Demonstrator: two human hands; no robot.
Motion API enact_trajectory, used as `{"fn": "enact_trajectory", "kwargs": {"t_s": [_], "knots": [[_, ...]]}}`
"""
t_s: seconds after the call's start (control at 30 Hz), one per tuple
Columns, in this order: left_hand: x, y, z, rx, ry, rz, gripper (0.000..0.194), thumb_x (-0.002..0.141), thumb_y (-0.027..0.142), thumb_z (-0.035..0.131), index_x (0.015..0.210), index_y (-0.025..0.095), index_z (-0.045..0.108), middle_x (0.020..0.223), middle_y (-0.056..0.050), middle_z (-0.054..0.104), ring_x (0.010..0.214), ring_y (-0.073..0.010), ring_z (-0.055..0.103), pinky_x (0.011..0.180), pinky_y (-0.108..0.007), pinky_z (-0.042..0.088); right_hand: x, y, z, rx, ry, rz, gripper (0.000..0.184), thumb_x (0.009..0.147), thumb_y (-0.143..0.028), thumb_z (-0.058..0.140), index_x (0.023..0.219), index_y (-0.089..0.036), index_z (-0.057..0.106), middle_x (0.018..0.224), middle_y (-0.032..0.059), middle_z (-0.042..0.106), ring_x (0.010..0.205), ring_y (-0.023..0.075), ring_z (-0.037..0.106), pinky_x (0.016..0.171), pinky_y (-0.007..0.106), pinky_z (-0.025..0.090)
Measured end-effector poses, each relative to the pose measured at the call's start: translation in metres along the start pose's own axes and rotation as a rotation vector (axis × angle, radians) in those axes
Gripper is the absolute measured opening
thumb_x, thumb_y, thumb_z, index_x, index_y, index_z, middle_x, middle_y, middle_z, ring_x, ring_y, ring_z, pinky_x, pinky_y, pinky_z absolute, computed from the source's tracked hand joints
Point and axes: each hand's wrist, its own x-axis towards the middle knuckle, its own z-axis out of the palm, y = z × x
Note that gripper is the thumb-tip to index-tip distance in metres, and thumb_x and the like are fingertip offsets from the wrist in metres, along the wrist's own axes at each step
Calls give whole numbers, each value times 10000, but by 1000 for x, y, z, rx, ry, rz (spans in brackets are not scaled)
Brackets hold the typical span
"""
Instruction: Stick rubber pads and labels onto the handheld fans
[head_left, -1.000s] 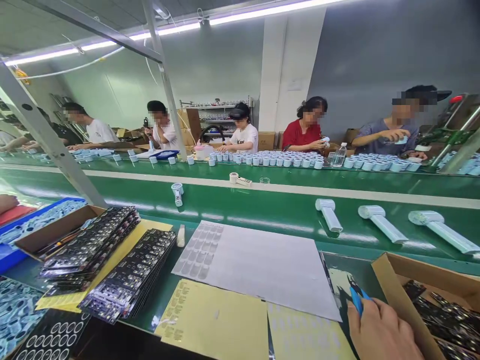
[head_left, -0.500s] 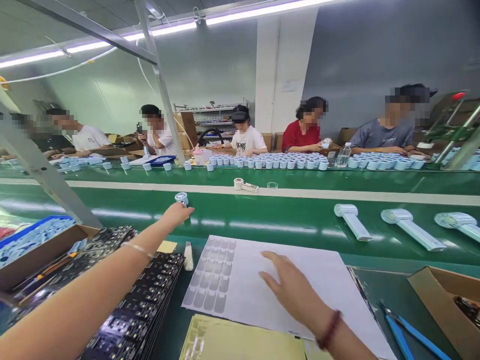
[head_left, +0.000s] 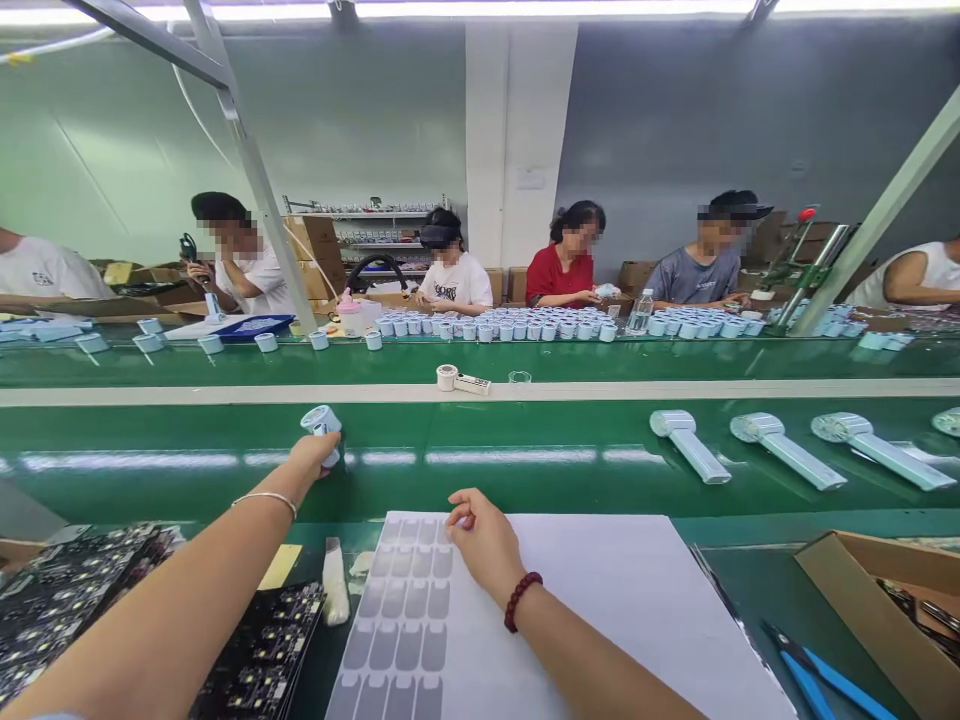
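My left hand (head_left: 313, 456) reaches out over the green belt and is closed around a light-blue handheld device with a round head (head_left: 321, 418). The device is tilted, and my fingers hide part of its handle. My right hand (head_left: 484, 540) is above a white sheet (head_left: 585, 590), beside the columns of grey rounded stickers (head_left: 407, 600). Its fingers are curled, with thumb and forefinger close together near the top right stickers. Whether anything is between them is hidden.
Several similar devices (head_left: 690, 445) lie on the belt (head_left: 487, 480) at right. Stacked black circuit boards (head_left: 262, 640), a white tube (head_left: 334, 582), blue-handled cutters (head_left: 817, 675) and a cardboard box (head_left: 862, 600) surround the sheet. Several people work across the belt behind rows of small light-blue parts (head_left: 495, 325).
My view has levelled and shifted right. My left hand now grips the device and tilts it. My right hand has moved left to the stickers, its spread fingers now curled.
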Motion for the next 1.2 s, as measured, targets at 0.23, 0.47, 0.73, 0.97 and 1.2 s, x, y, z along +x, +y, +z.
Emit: {"fn": "enact_trajectory", "kwargs": {"t_s": [0.23, 0.47, 0.73, 0.97, 1.2], "knots": [[-89, 42, -23, -433, -219, -17, 109, 929, 184, 572, 1004, 127, 628, 789, -5, 619, 538, -77, 523, 469, -197, 462, 3, 4, 0, 150, 34, 21, 261, 843, -103, 661, 1077, -219, 645, 895, 12, 707, 993, 239, 641, 901, 426, 493], [-238, -10, -71, -682, -315, -189, 319, 937, 269, 467, 954, 83, 726, 758, -145, 696, 524, -201, 626, 460, -312, 566, -13, -19, -32, 546, -32, -8, 248, 823, -268, 698, 1030, -192, 586, 792, -11, 686, 797, 183, 670, 734, 337, 558], [-284, -72, -41, -1041, -257, -583, 150, 885, 21, 542, 949, 33, 676, 662, -80, 649, 451, -95, 598, 449, -175, 538, -154, -38, -79, 926, -233, 4, 516, 665, -294, 833, 1097, -235, 556, 698, -31, 691, 1069, 260, 684, 805, 337, 549], [-296, -76, -27, -1146, -278, -693, 113, 922, 69, 516, 845, 84, 598, 654, -45, 602, 438, -64, 579, 426, -140, 501, -197, -48, -59, 838, -268, 61, 426, 647, -182, 780, 1029, -224, 596, 682, -30, 715, 1116, 284, 686, 930, 387, 532], [-302, -79, -27, -1124, -345, -642, 158, 918, 94, 543, 772, 137, 586, 553, -4, 568, 428, -71, 554, 422, -152, 482, -195, -50, -58, 781, -294, 65, 431, 665, -184, 766, 1053, -237, 584, 697, -48, 716, 809, 220, 739, 808, 346, 569]]}}
